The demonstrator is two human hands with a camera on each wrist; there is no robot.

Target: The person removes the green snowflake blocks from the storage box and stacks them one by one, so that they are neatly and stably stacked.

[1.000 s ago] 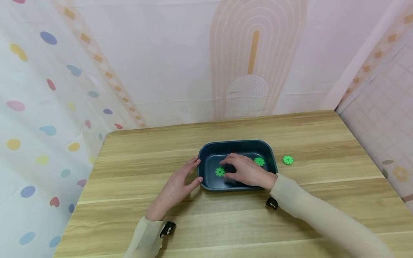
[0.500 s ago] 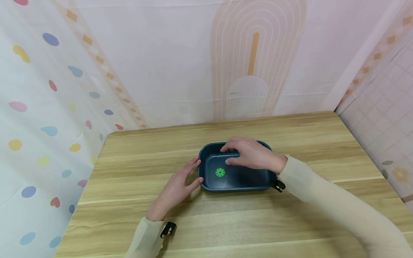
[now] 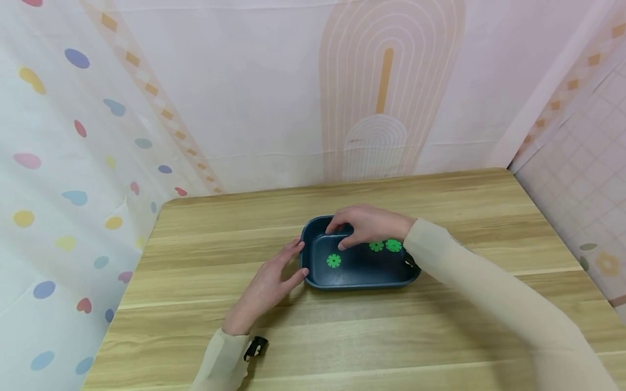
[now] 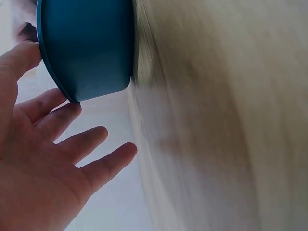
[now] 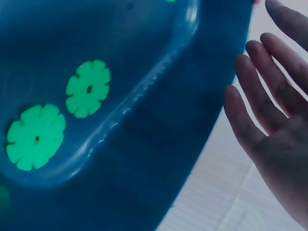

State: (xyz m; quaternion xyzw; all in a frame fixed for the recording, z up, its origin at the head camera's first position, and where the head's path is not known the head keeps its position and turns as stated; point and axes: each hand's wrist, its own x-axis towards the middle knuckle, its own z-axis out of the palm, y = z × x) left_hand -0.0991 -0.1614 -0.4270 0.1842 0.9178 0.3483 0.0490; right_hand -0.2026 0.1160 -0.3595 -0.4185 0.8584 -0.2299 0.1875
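Note:
A dark blue rectangular tray (image 3: 359, 274) stands on the table, holding three bright green notched plastic discs. One notched disc (image 3: 334, 260) lies toward the left of its floor. Two more, a middle disc (image 3: 376, 246) and a right disc (image 3: 393, 246), sit close together near the right end. My left hand (image 3: 266, 282) touches the tray's left end with thumb and fingertips, its fingers extended. Above the tray's far side hovers my right hand (image 3: 369, 224), fingers loosely bent and holding nothing. In the right wrist view those fingers (image 5: 255, 91) are apart from the discs.
A wood-grain table (image 3: 220, 233) carries the tray. Patterned cloth (image 3: 269, 108) hangs behind and at the sides. The right sleeve (image 3: 469, 271) crosses the tray's right end and covers the table beyond it. A black band piece (image 3: 255, 346) sits at the left wrist.
My right hand has lifted from low in the tray toward its far side, then shifted slightly left. A green disc right of the tray is now hidden by the sleeve. The left hand stays put.

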